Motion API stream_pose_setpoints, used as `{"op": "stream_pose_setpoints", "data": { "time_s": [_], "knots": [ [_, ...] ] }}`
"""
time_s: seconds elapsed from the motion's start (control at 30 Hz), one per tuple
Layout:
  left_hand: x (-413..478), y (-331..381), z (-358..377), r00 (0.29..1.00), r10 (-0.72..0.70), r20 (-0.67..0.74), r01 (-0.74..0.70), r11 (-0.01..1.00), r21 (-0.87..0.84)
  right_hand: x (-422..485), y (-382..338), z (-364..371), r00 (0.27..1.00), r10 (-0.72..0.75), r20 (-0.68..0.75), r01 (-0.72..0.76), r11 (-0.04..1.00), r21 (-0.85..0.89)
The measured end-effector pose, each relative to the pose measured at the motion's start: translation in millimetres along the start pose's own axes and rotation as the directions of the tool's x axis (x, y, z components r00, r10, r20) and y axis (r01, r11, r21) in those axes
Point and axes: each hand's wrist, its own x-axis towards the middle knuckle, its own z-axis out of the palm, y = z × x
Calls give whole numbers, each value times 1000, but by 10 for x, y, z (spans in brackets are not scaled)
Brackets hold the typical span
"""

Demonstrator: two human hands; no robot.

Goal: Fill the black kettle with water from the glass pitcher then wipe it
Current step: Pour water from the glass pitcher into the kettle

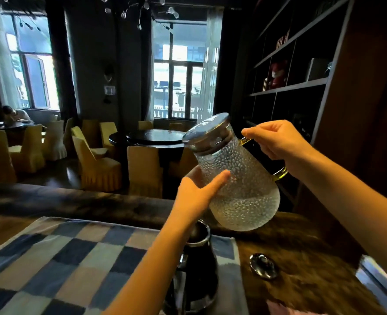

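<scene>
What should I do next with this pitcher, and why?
Probably tip the glass pitcher further over the black kettle: the kettle's mouth is open below, the water sits low, and the right hand grips the handle while the left hand cups the body.

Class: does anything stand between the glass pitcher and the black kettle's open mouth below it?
The kettle is uncovered; its lid lies on the table to its right. The left forearm crosses the mouth's left edge in this view, and the pitcher has its metal cap on.
</scene>
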Motion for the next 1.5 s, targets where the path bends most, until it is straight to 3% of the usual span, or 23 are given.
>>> {"op": "stream_pose_setpoints", "data": {
  "time_s": [0.13, 0.43, 0.8, 0.97, 1.17, 1.33, 1.5],
  "knots": [
    [-104, -258, 352, 991, -135, 1, 134, 987, -90, -68, 187, -116, 999, -12, 36, 18, 987, -161],
    [-354, -641, 721, 919, -394, -23, 392, 918, -52, -72, 511, -52, 981, -31, 194, 104, 920, -378],
    [-464, -866, 843, 860, -507, -52, 486, 847, -217, -42, 640, 199, 964, -71, 256, 222, 743, -631],
    [-467, -889, 881, 853, -519, -52, 471, 808, -354, -16, 680, 314, 962, -106, 250, 260, 633, -730],
    [-436, -923, 881, 874, -481, -68, 403, 796, -451, 28, 592, 427, 952, -137, 274, 302, 577, -759],
    [-455, -890, 942, 850, -518, -94, 374, 720, -584, 57, 553, 540, 931, -147, 335, 362, 496, -789],
    [-431, -891, 923, 846, -517, -126, 359, 730, -582, 59, 465, 579, 929, -154, 337, 368, 483, -794]
  ]
}}
